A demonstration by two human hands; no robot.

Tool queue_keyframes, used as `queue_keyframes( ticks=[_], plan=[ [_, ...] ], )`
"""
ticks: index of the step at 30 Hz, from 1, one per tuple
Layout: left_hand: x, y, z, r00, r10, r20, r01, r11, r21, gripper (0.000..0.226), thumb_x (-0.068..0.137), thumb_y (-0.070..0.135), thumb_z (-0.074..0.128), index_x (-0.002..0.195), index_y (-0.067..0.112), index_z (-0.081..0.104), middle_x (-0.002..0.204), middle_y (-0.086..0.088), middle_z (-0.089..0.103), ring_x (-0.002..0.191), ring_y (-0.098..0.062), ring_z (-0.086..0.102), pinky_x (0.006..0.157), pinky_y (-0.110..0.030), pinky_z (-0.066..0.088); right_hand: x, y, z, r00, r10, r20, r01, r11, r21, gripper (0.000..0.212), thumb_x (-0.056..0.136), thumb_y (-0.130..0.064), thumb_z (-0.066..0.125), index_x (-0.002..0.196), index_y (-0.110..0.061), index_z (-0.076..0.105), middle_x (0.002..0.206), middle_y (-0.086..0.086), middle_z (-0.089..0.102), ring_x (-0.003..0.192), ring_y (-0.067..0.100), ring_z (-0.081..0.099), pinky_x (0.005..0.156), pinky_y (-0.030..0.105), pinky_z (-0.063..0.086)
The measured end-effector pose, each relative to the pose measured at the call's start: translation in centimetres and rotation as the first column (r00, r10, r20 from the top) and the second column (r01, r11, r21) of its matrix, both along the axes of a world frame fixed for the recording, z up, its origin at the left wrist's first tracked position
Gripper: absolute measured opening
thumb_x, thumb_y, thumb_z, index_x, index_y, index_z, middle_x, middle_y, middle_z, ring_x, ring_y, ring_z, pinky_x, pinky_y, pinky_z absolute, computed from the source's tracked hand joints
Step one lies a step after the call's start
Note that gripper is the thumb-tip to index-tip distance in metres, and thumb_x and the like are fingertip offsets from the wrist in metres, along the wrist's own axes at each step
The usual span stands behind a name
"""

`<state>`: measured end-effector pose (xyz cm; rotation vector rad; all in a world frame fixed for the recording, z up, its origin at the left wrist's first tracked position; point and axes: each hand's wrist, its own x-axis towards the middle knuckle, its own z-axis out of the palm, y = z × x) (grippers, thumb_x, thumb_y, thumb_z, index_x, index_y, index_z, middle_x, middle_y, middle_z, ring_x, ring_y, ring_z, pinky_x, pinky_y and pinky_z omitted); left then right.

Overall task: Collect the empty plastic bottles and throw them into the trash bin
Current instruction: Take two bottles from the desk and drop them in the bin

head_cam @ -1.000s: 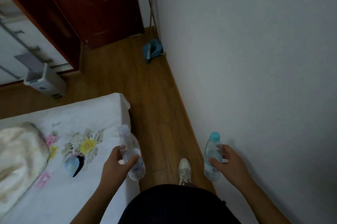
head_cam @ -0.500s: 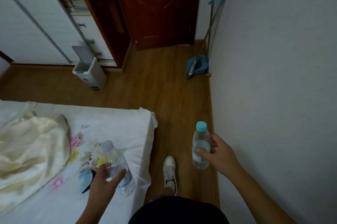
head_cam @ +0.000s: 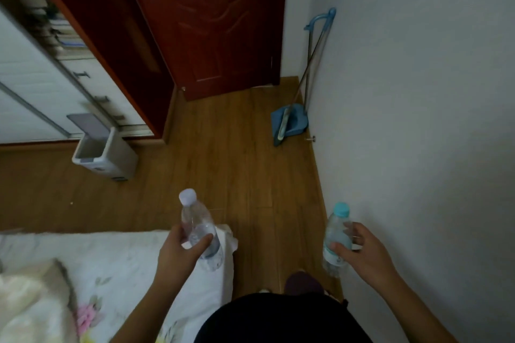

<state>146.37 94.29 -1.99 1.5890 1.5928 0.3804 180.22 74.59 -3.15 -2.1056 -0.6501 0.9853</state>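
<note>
My left hand [head_cam: 179,254] grips a clear plastic bottle with a pale lilac cap [head_cam: 198,227], held upright over the corner of the bed. My right hand [head_cam: 362,254] holds a second clear bottle with a light blue cap [head_cam: 335,236] close to the right wall. A white trash bin [head_cam: 107,154] with its lid raised stands on the wooden floor at the left, in front of the wardrobe, well ahead of both hands.
A bed with a white flowered sheet [head_cam: 111,256] and a cream blanket [head_cam: 30,306] fills the lower left. A blue dustpan and broom [head_cam: 292,122] lean on the right wall. A dark red door [head_cam: 211,22] stands ahead, a white wardrobe [head_cam: 30,86] at the left.
I have walked forward along the bed to its corner, and the view has swung left. The bin and door look nearer. Both hands keep hold of their bottles.
</note>
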Motion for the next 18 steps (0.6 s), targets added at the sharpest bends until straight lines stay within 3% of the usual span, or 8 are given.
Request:
queue_keyframes(
  ticks=[4, 7, 12, 18],
  plan=[
    [3.5, 7.2, -0.1, 0.999, -0.015, 0.033, 0.016, 1.0, -0.013, 0.047, 0.08, 0.041, 0.081, 0.115, 0.017, 0.061, 0.102, 0.004, 0.071, 0.092, -0.014, 0.069, 0.073, -0.031, 0.053, 3.4, 5.6, -0.8, 1.0, -0.01, 0.01, 0.011, 0.999, -0.031, 0.05, 0.076, -0.03, 0.084, 0.115, -0.031, 0.053, 0.099, -0.025, 0.059, 0.091, 0.0, 0.061, 0.068, 0.014, 0.045],
    [5.1, 11.7, -0.6, 0.999, -0.006, 0.036, 0.007, 1.0, -0.026, 0.044, 0.08, 0.04, 0.081, 0.113, 0.02, 0.061, 0.1, 0.005, 0.072, 0.091, -0.013, 0.07, 0.074, -0.033, 0.054, 5.7, 11.0, -1.1, 1.0, 0.017, -0.003, -0.017, 0.999, -0.043, 0.053, 0.071, -0.033, 0.086, 0.113, -0.032, 0.054, 0.101, -0.02, 0.062, 0.094, 0.006, 0.063, 0.068, 0.015, 0.046],
    [6.0, 17.6, -1.8, 0.993, 0.115, 0.006, -0.114, 0.99, -0.08, 0.045, 0.078, 0.038, 0.082, 0.113, 0.019, 0.061, 0.101, 0.003, 0.073, 0.093, -0.017, 0.071, 0.074, -0.032, 0.055, 9.4, 22.9, -0.8, 0.992, 0.124, -0.012, -0.124, 0.992, -0.035, 0.04, 0.076, -0.027, 0.085, 0.101, -0.038, 0.056, 0.095, -0.022, 0.065, 0.087, -0.004, 0.063, 0.069, 0.018, 0.05],
    [5.7, 21.7, -1.1, 0.943, 0.326, -0.06, -0.33, 0.941, -0.08, 0.05, 0.079, 0.049, 0.079, 0.115, 0.022, 0.057, 0.103, 0.004, 0.069, 0.091, -0.017, 0.067, 0.071, -0.029, 0.052, 9.7, 38.1, -0.3, 0.914, 0.4, -0.073, -0.403, 0.914, -0.046, 0.048, 0.066, -0.05, 0.084, 0.105, -0.044, 0.057, 0.103, -0.017, 0.07, 0.093, 0.003, 0.069, 0.077, 0.027, 0.058]
  ],
)
